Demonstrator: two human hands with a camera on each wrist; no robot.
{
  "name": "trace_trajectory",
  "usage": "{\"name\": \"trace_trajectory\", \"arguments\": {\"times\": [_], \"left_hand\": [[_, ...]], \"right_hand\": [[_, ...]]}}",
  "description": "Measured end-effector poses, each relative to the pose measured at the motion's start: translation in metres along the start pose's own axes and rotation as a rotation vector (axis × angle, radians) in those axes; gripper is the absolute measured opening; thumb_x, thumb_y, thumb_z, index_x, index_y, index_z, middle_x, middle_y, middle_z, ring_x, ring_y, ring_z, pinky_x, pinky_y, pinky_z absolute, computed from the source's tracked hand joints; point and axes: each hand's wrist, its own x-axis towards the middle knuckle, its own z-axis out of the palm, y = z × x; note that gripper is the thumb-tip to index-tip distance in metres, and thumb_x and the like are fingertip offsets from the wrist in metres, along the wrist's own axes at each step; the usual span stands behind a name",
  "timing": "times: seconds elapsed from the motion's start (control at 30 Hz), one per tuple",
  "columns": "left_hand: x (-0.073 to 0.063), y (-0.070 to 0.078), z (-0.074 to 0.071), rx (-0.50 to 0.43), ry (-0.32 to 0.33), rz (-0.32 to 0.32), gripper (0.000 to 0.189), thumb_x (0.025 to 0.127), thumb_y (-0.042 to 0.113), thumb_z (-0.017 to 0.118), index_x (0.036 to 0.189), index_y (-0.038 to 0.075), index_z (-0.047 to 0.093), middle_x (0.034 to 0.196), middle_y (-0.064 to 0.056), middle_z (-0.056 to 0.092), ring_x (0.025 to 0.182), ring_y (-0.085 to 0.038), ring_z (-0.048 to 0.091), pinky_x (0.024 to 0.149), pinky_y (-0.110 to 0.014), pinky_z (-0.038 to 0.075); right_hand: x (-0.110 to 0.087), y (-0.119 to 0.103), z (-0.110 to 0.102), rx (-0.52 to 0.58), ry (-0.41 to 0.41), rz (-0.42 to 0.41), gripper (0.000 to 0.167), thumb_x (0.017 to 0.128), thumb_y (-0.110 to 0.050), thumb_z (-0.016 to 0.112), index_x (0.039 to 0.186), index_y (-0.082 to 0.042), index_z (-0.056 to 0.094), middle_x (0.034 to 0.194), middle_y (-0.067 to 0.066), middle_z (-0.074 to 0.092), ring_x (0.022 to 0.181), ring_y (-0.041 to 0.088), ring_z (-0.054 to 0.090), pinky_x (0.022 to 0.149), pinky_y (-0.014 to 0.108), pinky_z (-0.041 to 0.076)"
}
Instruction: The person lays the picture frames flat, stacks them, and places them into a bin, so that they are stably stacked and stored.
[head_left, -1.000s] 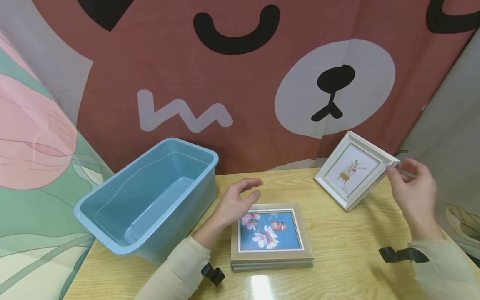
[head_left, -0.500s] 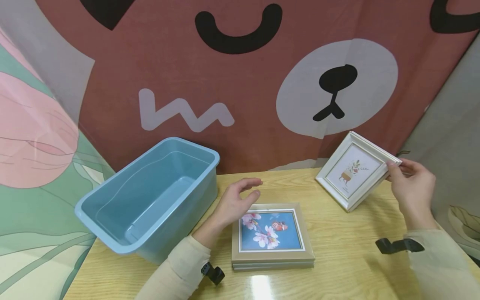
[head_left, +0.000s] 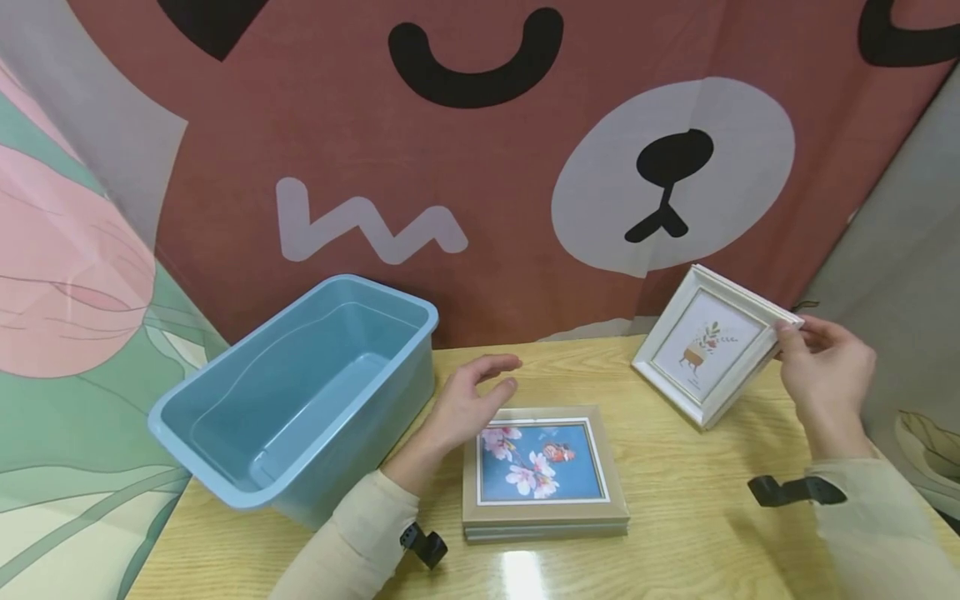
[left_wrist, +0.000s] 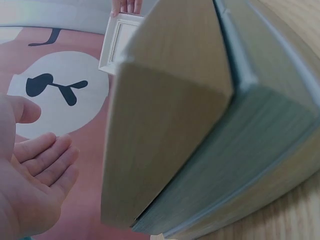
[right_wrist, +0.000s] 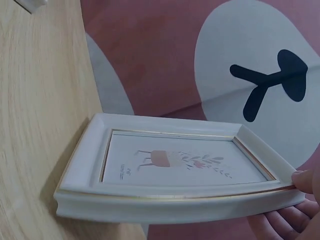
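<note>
My right hand point(head_left: 828, 379) pinches the upper right corner of a white picture frame point(head_left: 678, 392), thumb on the front and fingers behind. The frame leans back on the table, its plant drawing facing me; in the right wrist view the white frame point(right_wrist: 130, 207) has a thin gold inner line. Over the left edge of a stack of picture frames point(head_left: 555, 529) hovers my left hand point(head_left: 468, 404), its fingers relaxed and holding nothing. On top of the stack lies a beige frame point(head_left: 617, 475) with a bird and blossom picture. The left wrist view shows the stack's sides close up.
A blue plastic tub point(head_left: 300, 492) stands on the left of the wooden table point(head_left: 675, 508), with nothing visible inside. Behind the table hangs a cloth point(head_left: 495, 167) printed with a bear's face. Grey cloth point(head_left: 900, 275) hangs along the right side.
My right fingers have closed round the corner of the white frame, which has turned slightly and shifted a little toward me. My left hand stays almost still.
</note>
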Motion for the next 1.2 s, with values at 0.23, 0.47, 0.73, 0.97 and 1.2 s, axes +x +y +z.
{"name": "trace_trajectory", "arguments": {"times": [0.23,0.47,0.73,0.97,1.2], "left_hand": [[-0.001,-0.001,-0.002,0.001,-0.003,-0.021,0.038,0.106,0.020,0.066,0.143,0.010,0.068,0.145,-0.008,0.071,0.145,-0.035,0.058,0.125,-0.060,0.043],[0.000,-0.001,-0.003,0.009,-0.006,-0.023,0.039,0.106,0.020,0.065,0.144,0.009,0.067,0.145,-0.008,0.070,0.145,-0.035,0.058,0.125,-0.058,0.043],[0.000,0.000,-0.005,0.018,-0.009,-0.028,0.040,0.106,0.022,0.066,0.144,0.010,0.067,0.146,-0.007,0.070,0.145,-0.033,0.058,0.125,-0.057,0.044],[0.000,0.002,-0.007,0.011,-0.014,-0.006,0.040,0.106,0.020,0.067,0.144,0.009,0.067,0.145,-0.008,0.071,0.144,-0.034,0.059,0.125,-0.057,0.044],[0.002,-0.001,-0.006,0.029,-0.059,-0.015,0.043,0.106,0.022,0.067,0.147,0.009,0.065,0.147,-0.008,0.069,0.146,-0.034,0.057,0.125,-0.059,0.043]], "right_hand": [[-0.010,-0.013,-0.006,0.065,0.032,-0.060,0.029,0.104,-0.016,0.068,0.132,-0.007,0.069,0.075,-0.029,0.061,0.060,-0.012,0.061,0.057,0.004,0.048],[-0.020,-0.027,-0.010,0.043,0.015,-0.058,0.046,0.106,-0.017,0.064,0.149,-0.001,0.062,0.084,-0.029,0.059,0.067,-0.016,0.062,0.065,0.001,0.051],[-0.027,-0.036,-0.010,-0.082,0.016,-0.101,0.047,0.109,-0.028,0.059,0.153,-0.010,0.062,0.099,-0.027,0.059,0.078,-0.017,0.059,0.073,-0.002,0.051],[-0.032,-0.047,-0.013,-0.090,-0.010,-0.109,0.047,0.109,-0.029,0.060,0.154,-0.013,0.061,0.112,-0.022,0.067,0.080,-0.019,0.061,0.074,-0.001,0.051],[-0.039,-0.055,-0.013,-0.127,-0.028,-0.153,0.047,0.110,-0.030,0.059,0.153,-0.015,0.061,0.125,-0.013,0.070,0.084,-0.018,0.061,0.075,0.000,0.051]]}}
